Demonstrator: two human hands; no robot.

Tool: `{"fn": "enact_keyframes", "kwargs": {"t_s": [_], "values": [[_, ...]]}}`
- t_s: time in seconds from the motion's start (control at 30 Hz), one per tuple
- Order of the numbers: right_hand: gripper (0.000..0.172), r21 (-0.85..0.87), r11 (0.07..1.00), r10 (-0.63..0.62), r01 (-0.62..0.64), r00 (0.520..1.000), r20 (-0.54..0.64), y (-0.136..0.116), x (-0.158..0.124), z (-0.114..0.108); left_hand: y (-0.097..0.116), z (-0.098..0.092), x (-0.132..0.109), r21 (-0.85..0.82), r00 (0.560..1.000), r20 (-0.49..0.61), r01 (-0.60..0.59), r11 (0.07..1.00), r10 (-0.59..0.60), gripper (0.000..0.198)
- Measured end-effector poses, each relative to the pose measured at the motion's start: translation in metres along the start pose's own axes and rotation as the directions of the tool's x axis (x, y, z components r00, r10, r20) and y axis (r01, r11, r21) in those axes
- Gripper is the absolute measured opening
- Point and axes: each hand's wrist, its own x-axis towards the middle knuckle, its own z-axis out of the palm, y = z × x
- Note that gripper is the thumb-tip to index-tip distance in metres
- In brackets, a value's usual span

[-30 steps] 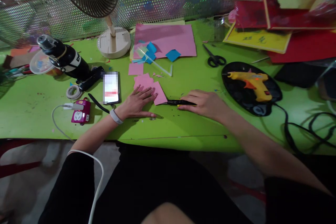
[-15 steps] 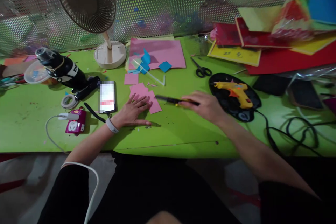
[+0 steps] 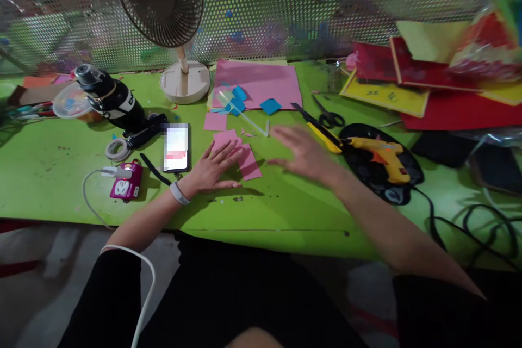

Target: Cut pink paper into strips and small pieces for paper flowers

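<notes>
My left hand (image 3: pixel 212 167) lies flat with fingers spread, partly covering the cut pink paper pieces (image 3: pixel 249 162) on the green table. Fingers apart and slightly blurred, my right hand (image 3: pixel 304 155) hovers to the right of the paper, holding nothing. Just beyond it rests a yellow and black utility knife (image 3: pixel 320 129), its blade end pointing away. Black scissors (image 3: pixel 329 118) lie beside the knife. A small pink square (image 3: pixel 215 121) and a blue paper square (image 3: pixel 271 106) sit farther back, near a bent clear straw-like stick (image 3: pixel 248 118).
At the left stand a fan (image 3: pixel 185 81), a black bottle (image 3: pixel 112 100), a phone (image 3: pixel 176 147), a tape roll (image 3: pixel 117 149) and a purple power adapter (image 3: pixel 126 180). A yellow glue gun (image 3: pixel 383 155) rests on a black tray at right. Pink sheets (image 3: pixel 281 79) lie along the back.
My right hand has let go of the utility knife, which now lies near the scissors. The left hand stays on the pink paper. The whole view has shifted slightly.
</notes>
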Motion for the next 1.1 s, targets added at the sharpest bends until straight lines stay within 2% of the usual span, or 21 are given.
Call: {"fn": "enact_keyframes", "kwargs": {"t_s": [0.03, 0.07, 0.13, 0.2, 0.3, 0.43, 0.53, 0.6, 0.63, 0.7, 0.77, 0.83, 0.87, 0.93, 1.0, 1.07, 1.1], "values": [[0.078, 0.062, 0.992, -0.119, 0.111, 0.984, 0.133, -0.017, 0.0, 0.007, -0.001, -0.001, 0.0, -0.029, 1.0, -0.023, 0.017, 0.999, -0.018, 0.097], [0.083, 0.102, 0.979, -0.194, 0.176, 0.959, 0.207, -0.031, -0.001, 0.014, -0.002, -0.003, -0.001, -0.061, 0.998, -0.045, 0.033, 0.998, -0.035, 0.095], [0.081, 0.138, 0.962, -0.264, 0.235, 0.927, 0.267, -0.048, -0.003, 0.028, -0.003, -0.005, -0.002, -0.123, 0.995, -0.081, 0.05, 0.991, -0.06, 0.092], [0.066, 0.131, 0.959, -0.277, 0.252, 0.929, 0.246, -0.054, -0.005, 0.037, -0.002, -0.007, -0.003, -0.173, 0.991, -0.111, 0.055, 0.983, -0.075, 0.087], [0.044, 0.126, 0.956, -0.281, 0.263, 0.947, 0.156, -0.054, -0.01, 0.041, 0.002, -0.009, -0.004, -0.233, 0.987, -0.129, 0.065, 0.97, -0.097, 0.082], [0.034, 0.158, 0.962, -0.235, 0.222, 0.969, 0.072, -0.054, -0.011, 0.038, 0.006, -0.01, -0.004, -0.322, 0.978, -0.131, 0.11, 0.94, -0.159, 0.076], [0.025, 0.214, 0.964, -0.17, 0.16, 0.985, 0.029, -0.054, -0.006, 0.031, 0.011, -0.012, -0.003, -0.433, 0.955, -0.155, 0.164, 0.886, -0.253, 0.068], [0.024, 0.242, 0.967, -0.072, 0.079, 0.997, -0.041, -0.055, -0.003, 0.019, 0.016, -0.014, -0.002, -0.579, 0.92, -0.136, 0.227, 0.783, -0.367, 0.062], [0.024, 0.244, 0.969, -0.013, 0.034, 0.996, -0.089, -0.057, -0.001, 0.012, 0.02, -0.016, -0.002, -0.672, 0.902, -0.083, 0.263, 0.692, -0.423, 0.061], [0.024, 0.234, 0.972, 0.041, -0.004, 0.987, -0.154, -0.066, 0.001, -0.002, 0.027, -0.018, 0.0, -0.847, 0.877, 0.109, 0.328, 0.417, -0.469, 0.064], [0.023, 0.22, 0.973, -0.036, 0.065, 0.99, -0.136, -0.08, 0.002, -0.013, 0.033, -0.017, 0.001, -0.931, 0.868, 0.283, 0.351, 0.101, -0.409, 0.066], [0.023, 0.219, 0.958, -0.173, 0.183, 0.983, -0.064, -0.095, 0.003, -0.016, 0.037, -0.012, 0.002, -0.942, 0.863, 0.336, 0.306, -0.14, -0.378, 0.06], [0.024, 0.226, 0.946, -0.234, 0.234, 0.972, -0.029, -0.102, 0.003, -0.016, 0.038, -0.009, 0.002, -0.939, 0.856, 0.336, 0.268, -0.217, -0.394, 0.054], [0.029, 0.246, 0.917, -0.328, 0.314, 0.944, 0.017, -0.108, 0.002, -0.014, 0.037, -0.003, 0.002, -0.925, 0.838, 0.341, 0.218, -0.313, -0.426, 0.043], [0.036, 0.241, 0.902, -0.373, 0.359, 0.928, 0.016, -0.107, 0.002, -0.012, 0.035, -0.002, 0.001, -0.908, 0.837, 0.357, 0.207, -0.364, -0.414, 0.037], [0.045, 0.187, 0.907, -0.375, 0.376, 0.926, -0.044, -0.099, 0.001, -0.011, 0.033, -0.004, -0.001, -0.902, 0.855, 0.366, 0.228, -0.367, -0.367, 0.034], [0.049, 0.16, 0.908, -0.38, 0.386, 0.922, -0.07, -0.095, 0.001, -0.01, 0.032, -0.005, -0.001, -0.913, 0.864, 0.357, 0.243, -0.327, -0.356, 0.035]]}}
